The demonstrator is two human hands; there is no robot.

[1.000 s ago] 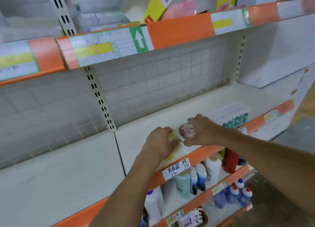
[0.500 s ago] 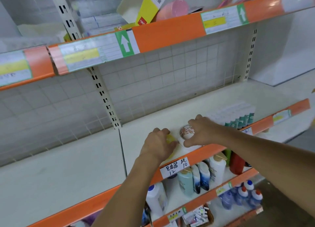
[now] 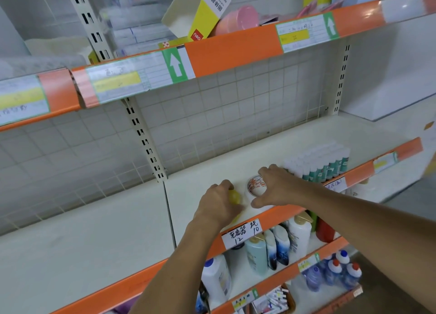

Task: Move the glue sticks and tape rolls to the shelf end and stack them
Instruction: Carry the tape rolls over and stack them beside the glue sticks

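Low in the centre of the frame, my left hand [image 3: 218, 204] curls around a yellow tape roll [image 3: 234, 197] near the shelf [image 3: 236, 169]'s orange front edge [image 3: 283, 215]. My right hand [image 3: 276, 187] grips a white printed tape roll [image 3: 256, 186] just beside it. The glue sticks [image 3: 318, 164] stand at right, close to my right hand. Bare shelf stretches left and behind.

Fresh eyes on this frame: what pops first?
Two bare forearms reach onto the near-empty white shelf: the left hand curls over a yellow tape roll, and the right hand grips a white roll printed in orange. Just right of them stands a tight block of glue sticks at the shelf's front edge. The orange price rails also catch the eye.
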